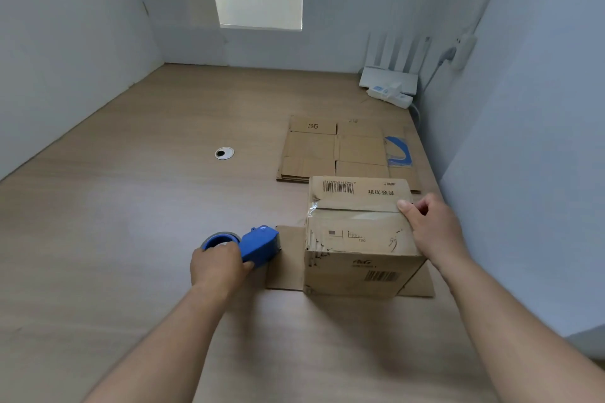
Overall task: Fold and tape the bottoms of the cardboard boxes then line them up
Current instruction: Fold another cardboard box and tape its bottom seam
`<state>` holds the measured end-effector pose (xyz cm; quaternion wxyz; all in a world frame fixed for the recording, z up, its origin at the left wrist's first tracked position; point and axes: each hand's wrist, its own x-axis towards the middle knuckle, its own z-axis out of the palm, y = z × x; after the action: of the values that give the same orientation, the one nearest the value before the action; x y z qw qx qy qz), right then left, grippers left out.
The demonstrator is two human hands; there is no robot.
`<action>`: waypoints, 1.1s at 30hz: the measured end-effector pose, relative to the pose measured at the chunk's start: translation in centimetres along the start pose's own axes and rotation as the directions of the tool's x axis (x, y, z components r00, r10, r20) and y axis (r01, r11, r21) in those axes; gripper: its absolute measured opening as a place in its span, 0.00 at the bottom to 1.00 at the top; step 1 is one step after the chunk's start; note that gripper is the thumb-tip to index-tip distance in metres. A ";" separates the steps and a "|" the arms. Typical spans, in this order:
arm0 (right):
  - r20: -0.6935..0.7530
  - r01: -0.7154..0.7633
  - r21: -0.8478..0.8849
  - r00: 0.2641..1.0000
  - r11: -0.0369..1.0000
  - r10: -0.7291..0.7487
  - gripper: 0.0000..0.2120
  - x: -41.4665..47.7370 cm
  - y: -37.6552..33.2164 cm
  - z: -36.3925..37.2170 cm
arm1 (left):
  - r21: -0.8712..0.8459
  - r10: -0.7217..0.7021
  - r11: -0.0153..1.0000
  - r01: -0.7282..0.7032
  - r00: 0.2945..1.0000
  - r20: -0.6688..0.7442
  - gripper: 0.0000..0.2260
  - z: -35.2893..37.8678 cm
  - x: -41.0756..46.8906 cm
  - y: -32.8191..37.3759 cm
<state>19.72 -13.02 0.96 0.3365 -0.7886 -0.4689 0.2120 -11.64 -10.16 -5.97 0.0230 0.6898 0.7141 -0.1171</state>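
On the table [163, 206], the cardboard box [357, 239] stands with its tape seam [355, 211] running left to right, and flattened boxes [327, 154] lie just behind. Left of it, the left hand [217, 267] has its grip closed around the blue tape dispenser [260, 245]. The nearer right hand [432, 229] seems to hold the box's right edge.

Both arms stretch forward (well apart): left hand [219, 263] grips the tape dispenser [262, 244], right hand [432, 229] clasps the edge of the box [357, 239], thumb flat.
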 end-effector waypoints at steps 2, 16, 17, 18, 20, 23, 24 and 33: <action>-0.007 0.001 0.000 1.000 1.000 -0.001 0.15 0.0 0.0 0.0 | -0.042 -0.027 0.999 0.029 0.998 0.052 0.16 -0.4 -0.1 0.3; -0.021 0.029 -0.031 0.999 0.999 -0.030 0.15 0.0 -0.1 -0.1 | -0.732 -0.037 0.679 0.057 0.998 0.043 0.35 -9.7 -1.7 13.2; -0.021 0.030 -0.036 0.999 0.999 -0.031 0.15 0.0 0.0 -0.1 | -0.755 -0.034 0.653 0.063 0.998 0.053 0.29 -9.6 -1.4 12.8; -0.024 0.030 -0.042 0.999 0.999 -0.031 0.15 0.0 0.1 0.0 | -0.795 -0.011 0.605 0.057 0.998 0.063 0.24 -9.4 -1.3 12.4; -0.036 0.034 -0.053 0.999 0.998 -0.036 0.15 -0.2 0.1 -0.1 | -0.868 0.037 0.493 0.061 0.995 0.091 0.19 -9.0 -1.4 11.7; -0.027 0.000 -0.112 1.000 0.994 -0.003 0.16 -0.6 -0.3 -0.4 | -0.916 0.041 0.380 0.128 0.987 0.155 0.21 -8.8 -1.6 11.5; -0.011 -0.025 -0.163 1.000 0.986 0.024 0.18 -0.8 -0.7 -0.5 | -0.909 0.034 0.387 0.152 0.983 0.178 0.23 -8.8 -1.4 11.8; -0.003 -0.155 -0.384 0.986 0.910 0.167 0.46 -1.1 -3.8 1.0 | -0.816 -0.027 0.560 0.143 0.987 0.155 0.27 -8.6 -0.8 12.8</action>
<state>16.28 -12.42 3.10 0.1506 -0.8718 -0.4396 0.1552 2.19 -8.95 0.82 0.3811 0.5552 0.7156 0.1856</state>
